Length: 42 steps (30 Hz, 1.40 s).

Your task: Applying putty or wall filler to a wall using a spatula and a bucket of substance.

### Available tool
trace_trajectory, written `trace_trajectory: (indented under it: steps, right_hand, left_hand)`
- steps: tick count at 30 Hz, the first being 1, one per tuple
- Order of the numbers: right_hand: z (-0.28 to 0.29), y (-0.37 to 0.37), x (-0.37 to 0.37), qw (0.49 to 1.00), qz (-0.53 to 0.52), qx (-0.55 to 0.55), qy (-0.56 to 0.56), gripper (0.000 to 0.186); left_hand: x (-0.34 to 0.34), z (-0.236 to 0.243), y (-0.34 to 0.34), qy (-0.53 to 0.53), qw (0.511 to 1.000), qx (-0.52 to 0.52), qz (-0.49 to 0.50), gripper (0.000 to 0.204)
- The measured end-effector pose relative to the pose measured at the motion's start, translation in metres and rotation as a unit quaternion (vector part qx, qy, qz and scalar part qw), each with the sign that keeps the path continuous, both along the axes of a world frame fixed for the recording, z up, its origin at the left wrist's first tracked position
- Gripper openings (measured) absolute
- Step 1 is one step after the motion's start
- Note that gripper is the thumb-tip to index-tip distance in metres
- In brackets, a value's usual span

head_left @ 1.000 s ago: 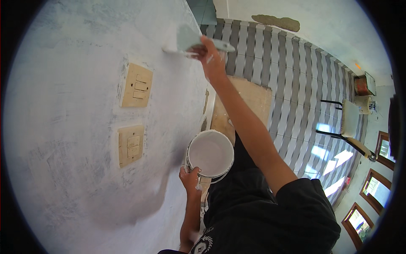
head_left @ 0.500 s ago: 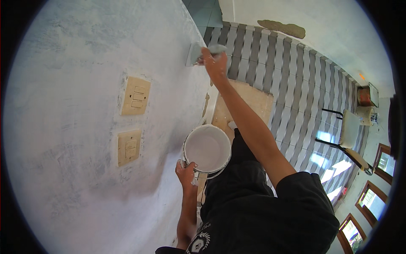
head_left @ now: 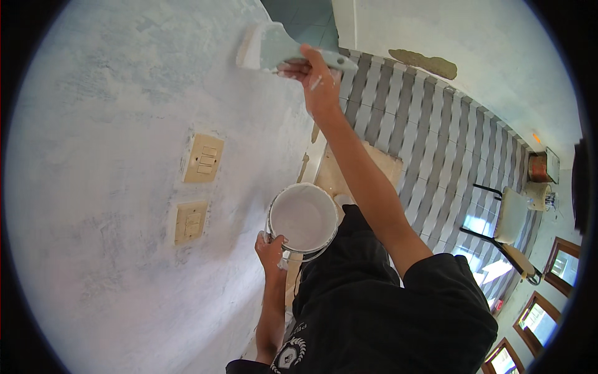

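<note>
My right hand [head_left: 314, 75] is raised high and grips the handle of a wide paintbrush [head_left: 274, 48], pale with white paint. Its bristles press against the whitewashed wall [head_left: 112, 187] near the upper edge. My left hand [head_left: 271, 248] hangs low by my hip and holds a paint bucket [head_left: 303, 218] by its rim; the bucket is full of white paint. Two beige switch plates [head_left: 204, 158] [head_left: 190, 222] sit on the wall, one above the other, left of the bucket.
A grey and white striped floor [head_left: 430, 149] lies below. A brown sheet [head_left: 349, 171] lies on the floor at the wall's foot. A chair [head_left: 507, 218] stands at the right, with a round pot [head_left: 539, 167] beyond it. Wooden-framed windows [head_left: 542, 311] show at lower right.
My right hand has swept the brush leftward and upward along the wall. The bucket in my left hand has stayed at about the same place.
</note>
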State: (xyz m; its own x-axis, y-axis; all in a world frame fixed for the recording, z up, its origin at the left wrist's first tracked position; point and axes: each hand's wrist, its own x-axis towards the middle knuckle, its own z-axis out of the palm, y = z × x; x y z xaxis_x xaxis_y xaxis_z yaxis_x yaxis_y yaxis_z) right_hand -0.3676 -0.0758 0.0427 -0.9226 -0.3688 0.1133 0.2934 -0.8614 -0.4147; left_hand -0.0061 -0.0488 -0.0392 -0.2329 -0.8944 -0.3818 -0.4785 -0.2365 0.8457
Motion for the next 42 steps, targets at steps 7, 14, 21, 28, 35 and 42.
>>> trace_trajectory:
  steps: [7,14,21,28,35,42]
  right_hand:
    - [-0.138,-0.017,0.03,0.992,-0.012,0.101,-0.073,0.023]
    - [-0.141,0.059,0.01,0.954,0.093,0.286,-0.017,0.027]
    - [-0.055,0.165,0.047,0.88,0.243,0.393,0.115,0.024]
    - [-0.106,0.157,0.131,0.729,0.352,0.544,0.221,0.027]
    - [-0.169,0.11,0.186,0.666,0.173,0.61,0.392,0.029]
    - [-0.16,0.092,0.191,0.627,0.276,0.634,0.359,0.03]
  left_hand:
    - [-0.018,0.004,0.005,-0.008,1.0,-0.008,-0.001,0.022]
    - [-0.033,0.01,0.005,-0.019,0.999,-0.043,-0.022,0.029]
    - [-0.054,0.019,0.004,-0.105,0.977,-0.16,-0.09,0.028]
    - [-0.064,0.018,0.007,-0.091,0.986,-0.112,-0.086,0.026]
    - [-0.048,-0.008,-0.003,-0.094,0.988,-0.085,-0.087,0.03]
    - [-0.042,-0.009,-0.009,-0.065,0.991,-0.085,-0.08,0.029]
